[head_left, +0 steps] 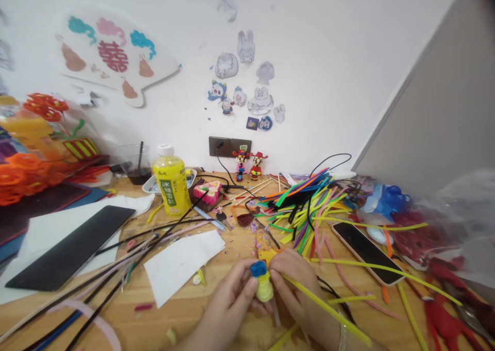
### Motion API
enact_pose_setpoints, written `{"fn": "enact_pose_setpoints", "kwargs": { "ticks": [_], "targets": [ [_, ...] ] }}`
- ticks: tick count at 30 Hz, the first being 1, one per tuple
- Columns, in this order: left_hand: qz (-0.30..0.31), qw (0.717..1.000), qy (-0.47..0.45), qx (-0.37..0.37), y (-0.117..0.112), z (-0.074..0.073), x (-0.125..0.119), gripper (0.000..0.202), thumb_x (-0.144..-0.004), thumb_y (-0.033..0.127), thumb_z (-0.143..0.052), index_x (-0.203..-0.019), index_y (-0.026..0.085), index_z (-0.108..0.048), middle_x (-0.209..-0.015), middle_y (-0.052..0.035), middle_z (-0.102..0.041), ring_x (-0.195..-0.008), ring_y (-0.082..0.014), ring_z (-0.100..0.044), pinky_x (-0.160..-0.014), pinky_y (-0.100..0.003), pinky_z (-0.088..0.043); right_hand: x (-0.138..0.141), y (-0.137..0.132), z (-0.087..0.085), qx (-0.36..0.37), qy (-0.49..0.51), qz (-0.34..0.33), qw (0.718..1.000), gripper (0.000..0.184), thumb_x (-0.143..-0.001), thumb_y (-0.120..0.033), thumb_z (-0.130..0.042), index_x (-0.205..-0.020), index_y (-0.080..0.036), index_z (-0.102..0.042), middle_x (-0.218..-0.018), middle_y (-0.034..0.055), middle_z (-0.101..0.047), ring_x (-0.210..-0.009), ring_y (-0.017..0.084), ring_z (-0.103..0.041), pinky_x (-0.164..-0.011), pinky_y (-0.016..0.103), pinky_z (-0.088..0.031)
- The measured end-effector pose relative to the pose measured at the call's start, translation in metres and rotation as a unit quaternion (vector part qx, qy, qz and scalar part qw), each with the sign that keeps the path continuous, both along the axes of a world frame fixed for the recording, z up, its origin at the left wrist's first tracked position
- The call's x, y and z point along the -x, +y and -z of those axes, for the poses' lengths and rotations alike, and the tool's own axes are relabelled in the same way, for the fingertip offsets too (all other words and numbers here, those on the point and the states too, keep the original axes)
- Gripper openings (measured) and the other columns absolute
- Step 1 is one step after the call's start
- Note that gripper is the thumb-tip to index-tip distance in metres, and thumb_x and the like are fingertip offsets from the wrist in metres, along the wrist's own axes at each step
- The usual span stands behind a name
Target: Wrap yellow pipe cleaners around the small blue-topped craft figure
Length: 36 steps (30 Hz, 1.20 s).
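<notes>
Low in the middle of the view, my left hand (231,295) pinches a small coiled pipe-cleaner piece (264,289), yellow below with a blue top. My right hand (297,278) closes on the same piece from the right, thumb against its side. A long yellow pipe cleaner (328,308) runs out from under the right hand toward the lower right; where it meets the piece is hidden by the fingers. Just behind the hands lies an orange-yellow object (266,245), partly covered by the right hand. A sheet of white paper (181,263) rests left of the hands.
A heap of coloured pipe cleaners (309,206) spreads at the back right, beside a phone (367,253). Red-handled scissors (450,310) lie at the right edge. Left are a yellow drink bottle (172,186), a black slab (73,248) and loose black stems. Two figurines (257,166) stand by the wall.
</notes>
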<state>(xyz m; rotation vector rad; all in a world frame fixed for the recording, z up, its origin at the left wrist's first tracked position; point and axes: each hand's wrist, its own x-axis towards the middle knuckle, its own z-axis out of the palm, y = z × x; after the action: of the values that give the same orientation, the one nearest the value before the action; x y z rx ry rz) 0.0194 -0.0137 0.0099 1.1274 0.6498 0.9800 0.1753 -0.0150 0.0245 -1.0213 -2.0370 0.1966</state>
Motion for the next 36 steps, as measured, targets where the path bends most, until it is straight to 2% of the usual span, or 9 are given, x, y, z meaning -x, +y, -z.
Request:
{"fn": "enact_pose_setpoints", "kwargs": {
  "ticks": [8,15,19,23,28,33,36],
  "targets": [
    [0.011,1.0,0.025,-0.004,0.0,-0.005,0.001,0.031,-0.074,0.044,-0.055,-0.095,0.021,-0.05,-0.066,0.001,-0.061,-0.056,-0.0145,-0.061,-0.054,-0.025,-0.049,0.002,0.001,-0.002,-0.083,-0.062,-0.003,0.995,0.02,-0.084,-0.011,-0.037,-0.07,-0.016,-0.051,-0.062,0.0039,-0.054,-0.059,0.015,-0.046,-0.054,0.027,-0.039],
    [0.017,0.999,0.047,0.002,0.0,0.004,0.003,0.031,-0.076,0.044,-0.051,-0.098,0.022,-0.049,-0.072,-0.0004,-0.062,-0.058,-0.0154,-0.061,-0.056,-0.028,-0.051,0.003,0.002,0.005,-0.103,-0.093,-0.018,0.99,0.024,-0.085,-0.01,-0.031,-0.07,-0.017,-0.048,-0.061,0.0031,-0.054,-0.057,0.015,-0.045,-0.052,0.027,-0.039],
    [0.02,0.999,0.033,0.018,0.0,0.004,0.003,0.031,-0.076,0.045,-0.053,-0.097,0.022,-0.049,-0.07,0.0003,-0.062,-0.057,-0.015,-0.061,-0.056,-0.028,-0.051,0.002,0.002,0.006,-0.074,-0.095,-0.03,0.992,0.03,-0.09,-0.02,-0.025,-0.073,-0.016,-0.049,-0.065,0.0047,-0.056,-0.061,0.016,-0.046,-0.055,0.029,-0.039],
    [0.02,0.999,0.021,0.031,-0.001,0.002,0.002,0.031,-0.074,0.044,-0.055,-0.095,0.023,-0.049,-0.07,0.0008,-0.062,-0.056,-0.0145,-0.061,-0.055,-0.027,-0.05,0.002,0.001,0.002,-0.042,-0.068,-0.046,0.996,0.035,-0.091,-0.028,-0.021,-0.071,-0.017,-0.048,-0.064,0.0041,-0.055,-0.062,0.016,-0.045,-0.056,0.029,-0.039],
    [0.009,0.999,0.018,0.028,0.0,0.005,0.002,0.035,-0.073,0.048,-0.054,-0.097,0.023,-0.049,-0.065,0.0007,-0.062,-0.054,-0.0163,-0.061,-0.053,-0.028,-0.049,0.003,0.002,0.003,-0.022,-0.018,-0.051,0.998,0.029,-0.09,-0.028,-0.026,-0.074,-0.018,-0.047,-0.065,0.0029,-0.054,-0.062,0.015,-0.046,-0.059,0.029,-0.038],
    [0.006,0.999,0.05,-0.021,0.004,0.008,0.006,0.037,-0.073,0.051,-0.052,-0.097,0.023,-0.051,-0.079,-0.0034,-0.063,-0.057,-0.0155,-0.06,-0.053,-0.028,-0.05,0.004,0.008,0.011,-0.065,0.035,-0.079,0.994,0.02,-0.088,-0.026,-0.032,-0.077,-0.019,-0.047,-0.064,0.0021,-0.054,-0.061,0.015,-0.047,-0.056,0.027,-0.038],
    [0.016,0.995,0.086,-0.047,0.005,0.008,0.009,0.039,-0.074,0.051,-0.049,-0.1,0.021,-0.052,-0.085,-0.0062,-0.064,-0.058,-0.0161,-0.06,-0.056,-0.03,-0.051,0.004,0.007,0.009,-0.069,0.03,-0.081,0.994,0.017,-0.087,-0.023,-0.034,-0.077,-0.019,-0.047,-0.064,0.002,-0.055,-0.061,0.015,-0.048,-0.057,0.028,-0.038]
  ]
}}
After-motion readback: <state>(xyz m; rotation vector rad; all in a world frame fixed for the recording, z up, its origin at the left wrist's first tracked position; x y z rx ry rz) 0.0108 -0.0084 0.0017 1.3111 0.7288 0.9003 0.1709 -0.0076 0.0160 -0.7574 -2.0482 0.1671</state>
